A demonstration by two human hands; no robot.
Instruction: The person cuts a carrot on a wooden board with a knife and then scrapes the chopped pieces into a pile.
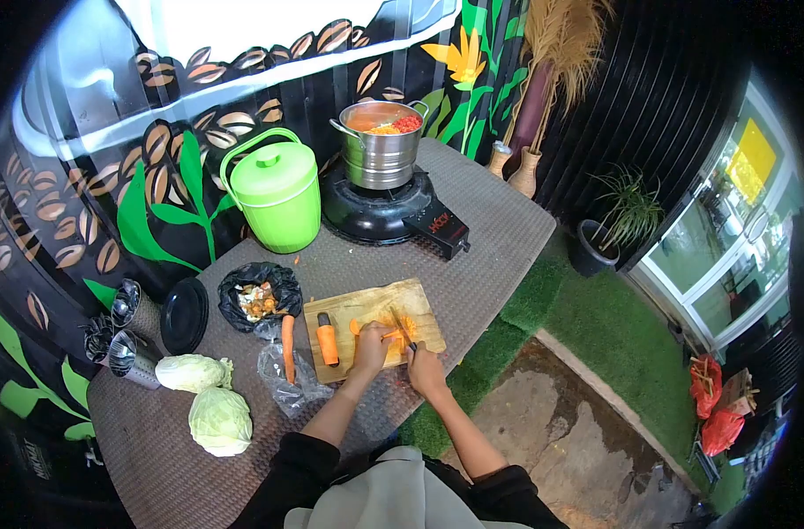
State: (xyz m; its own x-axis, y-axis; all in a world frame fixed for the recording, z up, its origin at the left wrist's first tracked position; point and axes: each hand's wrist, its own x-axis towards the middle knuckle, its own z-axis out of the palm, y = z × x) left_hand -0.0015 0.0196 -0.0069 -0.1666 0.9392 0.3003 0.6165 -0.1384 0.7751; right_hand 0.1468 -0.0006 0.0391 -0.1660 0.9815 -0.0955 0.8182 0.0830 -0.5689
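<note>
On a wooden cutting board (366, 305), my right hand (426, 368) is closed on the handle of a knife (399, 323), its blade pointing away from me over orange carrot pieces (411, 328). My left hand (372, 346) is closed on a piece of carrot just left of the blade. A thick carrot piece (328, 345) lies at the board's left side, beside a dark-handled tool (323, 318) partly hidden under it. Left of the board, a whole carrot (288, 349) rests on a clear plastic bag (283, 388).
A steel pot (381, 150) with chopped food stands on a black stove (366, 212). Around the left side are a green lidded bucket (278, 198), a black bag of scraps (261, 295), two cabbages (220, 421), a black plate (185, 316) and metal utensil holders (134, 357). The table's edge (499, 304) runs along the right.
</note>
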